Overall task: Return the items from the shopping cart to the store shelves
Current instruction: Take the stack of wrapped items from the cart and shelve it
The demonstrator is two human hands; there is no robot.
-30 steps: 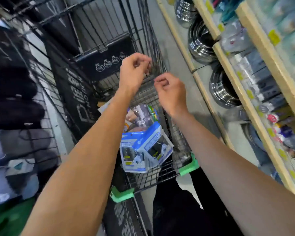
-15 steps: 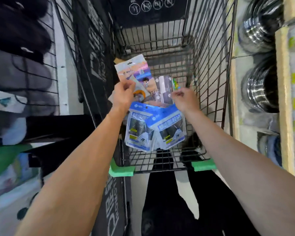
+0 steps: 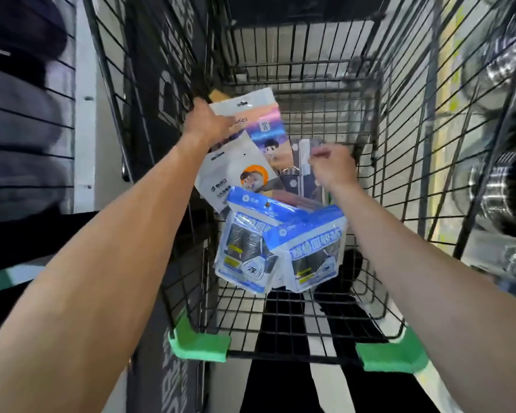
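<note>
Both my arms reach down into a black wire shopping cart (image 3: 411, 186). My left hand (image 3: 206, 123) grips the upper left edge of a flat white packet with a cartoon figure (image 3: 259, 126); a second white packet with an orange circle (image 3: 233, 177) lies just below it. My right hand (image 3: 334, 168) pinches a dark, clear-wrapped packet (image 3: 298, 174) at the cart's middle. Two blue-and-white pouches (image 3: 251, 248) (image 3: 310, 257) lie overlapped nearer me, under the other packets.
The cart has green corner bumpers (image 3: 200, 344) (image 3: 390, 356) at its near edge. A black wire rack with dark goods (image 3: 27, 120) stands on the left. Shelves with shiny metal ware (image 3: 501, 180) run along the right. My dark trouser legs show below the cart.
The view has closed in on the cart. My left hand has lifted the cartoon packet higher; my right hand has moved onto the dark packet beside it.
</note>
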